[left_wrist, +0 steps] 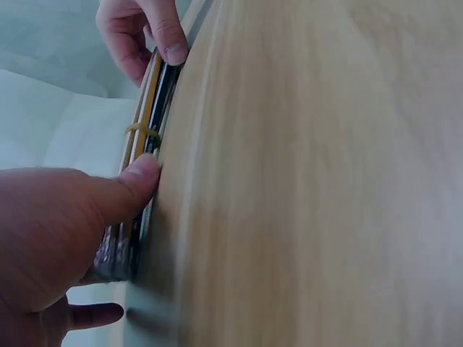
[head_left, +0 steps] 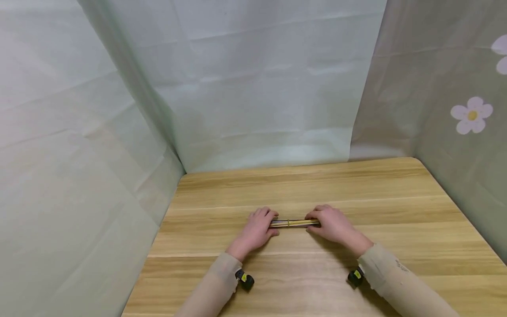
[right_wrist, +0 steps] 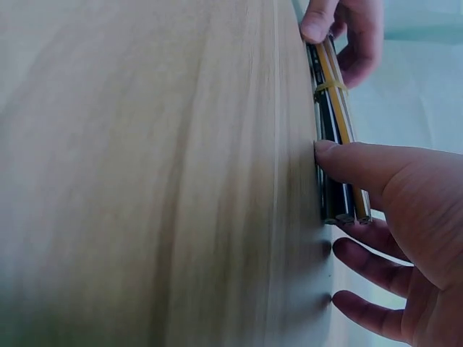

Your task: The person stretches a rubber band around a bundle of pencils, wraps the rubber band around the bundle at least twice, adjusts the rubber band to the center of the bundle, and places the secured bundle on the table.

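A bundle of pencils (head_left: 295,223), black, yellow and pale, lies lengthwise between both hands, low over the wooden table. A yellowish rubber band (left_wrist: 142,130) wraps its middle. My left hand (head_left: 259,226) grips the left end, its thumb (left_wrist: 137,181) along the near side and fingers on the far side. At the right end my right hand (head_left: 330,223) pinches the bundle between thumb (right_wrist: 347,160) and fingers. The blunt pencil ends (right_wrist: 347,218) show beyond that thumb in the right wrist view. The other fingers of the right hand spread loosely past these ends.
The wood-grain table (head_left: 301,281) has rounded far corners. Pale cloth curtains (head_left: 257,97) hang behind it and on the left; a grey-green one with white flowers (head_left: 471,115) hangs at the right. Black wrist cameras (head_left: 247,281) sit by both sleeves.
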{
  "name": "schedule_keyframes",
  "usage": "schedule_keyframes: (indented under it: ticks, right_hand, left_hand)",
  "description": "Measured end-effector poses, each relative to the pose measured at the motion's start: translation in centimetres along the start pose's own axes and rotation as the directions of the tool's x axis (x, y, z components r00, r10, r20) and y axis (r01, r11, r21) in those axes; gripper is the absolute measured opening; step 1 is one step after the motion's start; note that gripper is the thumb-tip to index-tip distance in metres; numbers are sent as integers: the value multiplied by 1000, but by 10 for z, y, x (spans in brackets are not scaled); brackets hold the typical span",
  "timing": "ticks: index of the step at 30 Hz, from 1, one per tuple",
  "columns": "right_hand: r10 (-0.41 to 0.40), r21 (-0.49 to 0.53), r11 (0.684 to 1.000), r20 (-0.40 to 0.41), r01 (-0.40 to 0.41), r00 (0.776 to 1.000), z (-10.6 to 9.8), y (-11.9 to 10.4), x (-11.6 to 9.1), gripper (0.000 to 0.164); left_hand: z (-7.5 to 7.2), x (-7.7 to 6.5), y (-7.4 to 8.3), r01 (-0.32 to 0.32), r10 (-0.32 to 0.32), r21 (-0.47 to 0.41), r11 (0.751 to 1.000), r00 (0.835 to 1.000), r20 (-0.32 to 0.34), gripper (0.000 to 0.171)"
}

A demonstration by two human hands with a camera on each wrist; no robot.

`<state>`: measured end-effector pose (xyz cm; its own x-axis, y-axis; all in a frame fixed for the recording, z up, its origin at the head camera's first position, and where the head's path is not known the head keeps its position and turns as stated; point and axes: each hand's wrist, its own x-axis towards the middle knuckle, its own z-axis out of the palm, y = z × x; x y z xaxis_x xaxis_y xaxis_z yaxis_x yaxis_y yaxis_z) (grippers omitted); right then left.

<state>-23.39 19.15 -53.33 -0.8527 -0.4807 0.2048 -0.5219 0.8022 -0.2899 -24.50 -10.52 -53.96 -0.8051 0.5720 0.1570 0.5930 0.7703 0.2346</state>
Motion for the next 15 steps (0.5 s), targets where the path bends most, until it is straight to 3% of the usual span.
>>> schedule_keyframes:
  ticks: [6,9,15]
  right_hand:
    - [9,79,997,-14,-8,1000,-12,14,-15,52]
    - [59,51,997,-51,-56,997,-21,24,-24,52]
    - [152,-3,988,-84,-152,985,-36,46,-44,52]
  left_hand:
    - [-12,-14,-17,6,-6,-94,996,1000,1,65]
    - [-22,-25,-34,9,-13,-105,994,999,-36,65]
    - [-40,-59,-74,38,-40,-18,999,994,-105,65]
